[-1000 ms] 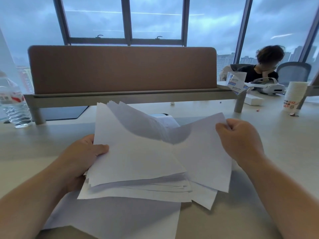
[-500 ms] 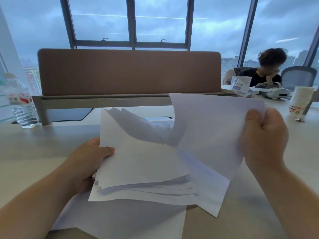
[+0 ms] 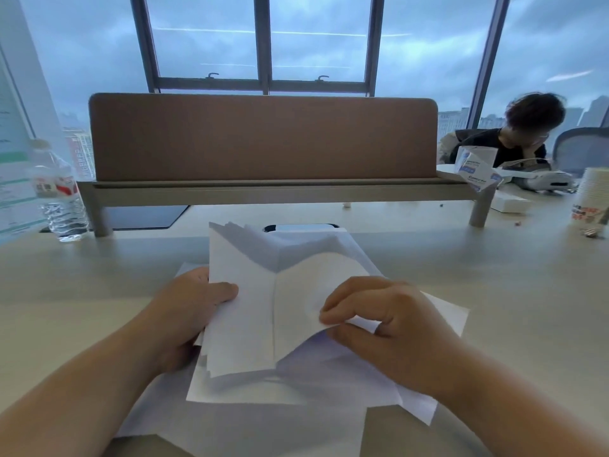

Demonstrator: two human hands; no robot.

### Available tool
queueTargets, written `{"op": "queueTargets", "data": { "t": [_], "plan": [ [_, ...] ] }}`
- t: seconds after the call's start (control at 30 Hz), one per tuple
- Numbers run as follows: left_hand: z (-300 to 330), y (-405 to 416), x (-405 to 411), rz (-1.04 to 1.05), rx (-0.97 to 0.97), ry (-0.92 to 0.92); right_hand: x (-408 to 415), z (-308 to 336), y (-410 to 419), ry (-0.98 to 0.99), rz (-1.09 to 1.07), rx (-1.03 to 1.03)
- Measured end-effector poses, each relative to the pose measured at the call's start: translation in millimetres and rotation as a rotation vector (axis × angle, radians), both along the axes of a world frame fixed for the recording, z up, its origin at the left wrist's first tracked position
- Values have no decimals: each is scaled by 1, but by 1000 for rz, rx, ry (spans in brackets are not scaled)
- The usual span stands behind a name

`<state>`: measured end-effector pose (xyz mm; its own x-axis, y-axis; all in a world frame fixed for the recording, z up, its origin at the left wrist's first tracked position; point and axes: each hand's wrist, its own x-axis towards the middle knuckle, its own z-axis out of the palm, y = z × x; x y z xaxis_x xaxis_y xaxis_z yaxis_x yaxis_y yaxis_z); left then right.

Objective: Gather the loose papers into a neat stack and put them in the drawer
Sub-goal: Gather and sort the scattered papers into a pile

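Currently, left hand [image 3: 189, 311] grips the paper stack [image 3: 240, 311] above the worktop [image 3: 82, 285]; right hand [image 3: 382, 324] pinches a bowed top sheet [image 3: 296, 311]. Likely risks: creasing that sheet, or skewed loose sheets [image 3: 438, 311] below slipping further askew. No drawer visible.

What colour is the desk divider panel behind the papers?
Brown; the divider panel shows plainly in the head view, on a grey base.

Nothing is reading clearly anywhere. Water bottle [image 3: 61, 192] at desk's far left edge is showing a red/white label, print too blurred; blue-print box [image 3: 474, 168] and red-marked paper cups [image 3: 591, 199] at far right are carrying lettering too small to make out.
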<state>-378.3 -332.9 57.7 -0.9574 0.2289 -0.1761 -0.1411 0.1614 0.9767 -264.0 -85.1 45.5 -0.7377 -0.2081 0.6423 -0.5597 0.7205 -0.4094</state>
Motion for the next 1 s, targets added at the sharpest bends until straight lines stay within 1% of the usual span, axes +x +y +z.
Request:
{"op": "queueTargets", "data": {
  "t": [0.07, 0.13, 0.23, 0.3, 0.37, 0.47, 0.53, 0.6, 0.7, 0.77, 0.83, 0.9, 0.93, 0.97, 1.0],
  "plan": [
    [0, 1, 1, 6, -4, -6, 1, 2, -9, 161, 8, 26],
    [2, 2, 4, -17, -17, -1, 4, 5, -19, 278, 44, 26],
    [2, 3, 6, -48, -12, 6, 6, 5, -29, 346, 111, 84],
    [2, 3, 7, -30, -9, 7, 4, 1, -30, 288, 106, 171],
    [3, 4, 7, -14, -11, 3, 0, -2, -27, 148, 78, 213],
    [4, 2, 7, 64, 31, -24, -5, -8, -20, -113, 89, 197],
    [4, 2, 7, 91, 60, -61, -8, -11, -18, -247, 102, 159],
    [6, 3, 10, 67, 44, -79, -9, -13, -18, -297, 109, 109],
    [5, 2, 12, -52, -61, -51, -11, -17, -22, -276, 118, 45],
    [3, 1, 11, -115, -155, -21, -10, -16, -23, -295, 119, 45],
    [0, -1, 7, -109, -206, 3, -8, -13, -20, -368, 108, 51],
    [0, -2, 3, -68, -195, 28, -10, -7, -7, -377, 25, -31],
    [0, -2, 0, -47, -166, 31, -12, -4, 3, -345, -76, -89],
    [1, -3, -2, -26, -138, 31, -15, -1, 16, -311, -222, -114],
    [1, -5, -4, 0, -102, 31, -19, 1, 30, -308, -393, -96]
  ]
}}
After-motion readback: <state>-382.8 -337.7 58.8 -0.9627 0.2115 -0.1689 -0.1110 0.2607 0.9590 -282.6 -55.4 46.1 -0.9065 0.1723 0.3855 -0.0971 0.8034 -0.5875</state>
